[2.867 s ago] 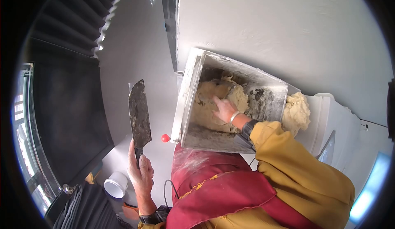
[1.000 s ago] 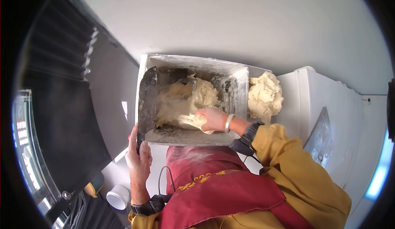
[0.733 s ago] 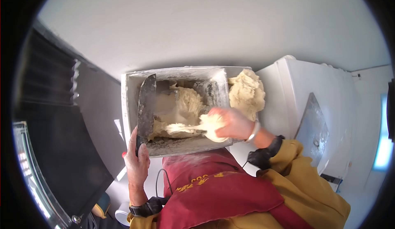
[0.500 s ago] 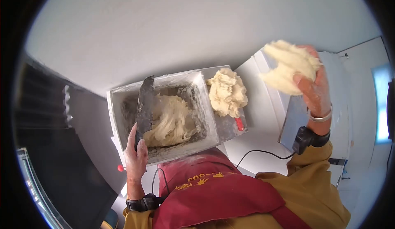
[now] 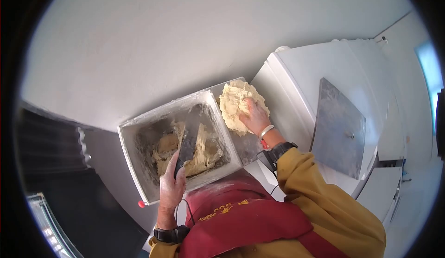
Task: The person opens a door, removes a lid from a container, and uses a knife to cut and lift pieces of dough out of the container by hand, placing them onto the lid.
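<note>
My left hand [image 5: 171, 186] is closed around the handle of a long, dark, broad-bladed knife [image 5: 189, 135]. The blade reaches over a flour-dusted rectangular tub [image 5: 132, 149], above the sticky pale dough [image 5: 206, 154] inside. Part of that dough is hidden behind the blade. To the right of the tub, a lump of dough [image 5: 235, 96] rests on a metal ledge [image 5: 246, 147]. My right hand [image 5: 257, 118] presses onto this lump with its fingers curled into it.
A white cabinet-like unit [image 5: 287, 100] stands at the right, with a grey metal panel [image 5: 340, 128] on it. A red knob [image 5: 141, 204] sits at the tub's front left corner. Pale wall [image 5: 185, 40] rises behind the tub.
My right hand has come down and left from the raised position with a piece of dough, onto the lump beside the tub. The knife has moved right over the dough in the tub.
</note>
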Motion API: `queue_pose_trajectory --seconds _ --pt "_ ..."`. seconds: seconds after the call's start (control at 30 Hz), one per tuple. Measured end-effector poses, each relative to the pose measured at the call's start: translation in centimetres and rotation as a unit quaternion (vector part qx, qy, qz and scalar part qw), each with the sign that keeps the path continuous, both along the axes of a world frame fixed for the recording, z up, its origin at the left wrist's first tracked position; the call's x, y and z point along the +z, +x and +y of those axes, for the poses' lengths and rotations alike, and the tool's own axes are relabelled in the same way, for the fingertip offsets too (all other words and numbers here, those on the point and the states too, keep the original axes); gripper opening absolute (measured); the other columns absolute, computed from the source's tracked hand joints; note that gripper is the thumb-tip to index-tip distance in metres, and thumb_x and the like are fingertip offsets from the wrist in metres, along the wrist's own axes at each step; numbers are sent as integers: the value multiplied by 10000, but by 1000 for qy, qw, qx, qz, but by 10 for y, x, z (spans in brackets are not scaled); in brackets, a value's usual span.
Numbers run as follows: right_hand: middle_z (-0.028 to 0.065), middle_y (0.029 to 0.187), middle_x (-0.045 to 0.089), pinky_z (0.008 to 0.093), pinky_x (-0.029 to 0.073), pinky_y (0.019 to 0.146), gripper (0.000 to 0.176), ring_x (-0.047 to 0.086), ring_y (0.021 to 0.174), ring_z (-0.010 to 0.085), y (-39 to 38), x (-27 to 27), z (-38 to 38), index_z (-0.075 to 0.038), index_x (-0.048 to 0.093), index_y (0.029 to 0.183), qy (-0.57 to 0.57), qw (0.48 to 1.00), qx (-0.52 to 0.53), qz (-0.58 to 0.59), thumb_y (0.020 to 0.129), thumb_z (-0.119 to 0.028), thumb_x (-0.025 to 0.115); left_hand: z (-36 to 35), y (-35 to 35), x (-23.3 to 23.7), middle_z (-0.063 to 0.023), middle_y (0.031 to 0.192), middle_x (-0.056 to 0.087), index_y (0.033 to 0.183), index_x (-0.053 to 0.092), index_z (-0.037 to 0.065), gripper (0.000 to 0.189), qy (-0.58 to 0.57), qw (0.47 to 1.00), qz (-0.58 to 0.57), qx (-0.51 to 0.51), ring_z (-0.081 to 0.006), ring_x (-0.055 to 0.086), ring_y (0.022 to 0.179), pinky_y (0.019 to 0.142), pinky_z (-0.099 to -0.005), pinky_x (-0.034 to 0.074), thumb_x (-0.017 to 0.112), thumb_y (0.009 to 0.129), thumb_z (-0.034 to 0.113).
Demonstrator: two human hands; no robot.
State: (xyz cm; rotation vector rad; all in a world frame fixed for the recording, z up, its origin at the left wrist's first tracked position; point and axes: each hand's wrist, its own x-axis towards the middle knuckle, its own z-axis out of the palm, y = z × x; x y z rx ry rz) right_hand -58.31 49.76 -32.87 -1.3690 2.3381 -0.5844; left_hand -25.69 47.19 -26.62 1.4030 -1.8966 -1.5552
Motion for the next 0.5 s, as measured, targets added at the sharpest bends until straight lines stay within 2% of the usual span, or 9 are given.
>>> queue_pose_trajectory --seconds 0.03,0.13,0.23,0.33,0.43,0.5 --pt "299 1159 470 451 415 898 686 478 1077 444 4 12 7 -103 299 1344 27 999 5 -35 754 -209 631 -2 2 -8 -153 736 575 1321 426 50 450 -17 1000 -1 -18 -146 525 604 641 -278 463 494 876 69" --pt "319 1292 385 428 369 990 876 403 1191 457 18 36 30 -160 136 1439 -134 983 31 -123 728 -146 647 -10 3 -4 -192 788 600 1313 434 52 451 -29 997 -23 -64 -202 564 622 678 -299 475 508 869 73" --pt "291 1406 254 424 301 1055 984 299 1268 477 41 64 46 -218 51 1459 -59 998 2 -13 703 -115 673 -17 5 -4 -215 873 614 1308 437 47 448 -22 996 -30 -86 -238 607 696 718 -307 480 517 868 85" --pt "248 1463 139 497 260 1063 953 218 1297 496 46 84 48 -246 69 1457 -116 991 -66 14 726 -186 677 -24 6 -9 -234 961 611 1305 438 45 450 -35 994 -16 -105 -265 632 798 760 -317 476 524 865 92" --pt "188 1493 69 583 226 1043 868 145 1317 502 54 70 31 -283 139 1450 -52 987 -38 149 758 -261 663 -29 -1 -4 -248 1019 602 1302 439 45 452 -45 991 -2 -130 -307 632 895 798 -331 471 529 861 93" --pt "148 1501 73 610 218 1030 771 134 1328 482 57 40 13 -300 235 1422 8 987 -46 156 773 -303 652 -33 -5 -8 -253 1029 599 1298 442 46 451 -84 985 12 -154 -334 623 934 813 -341 467 531 859 91"
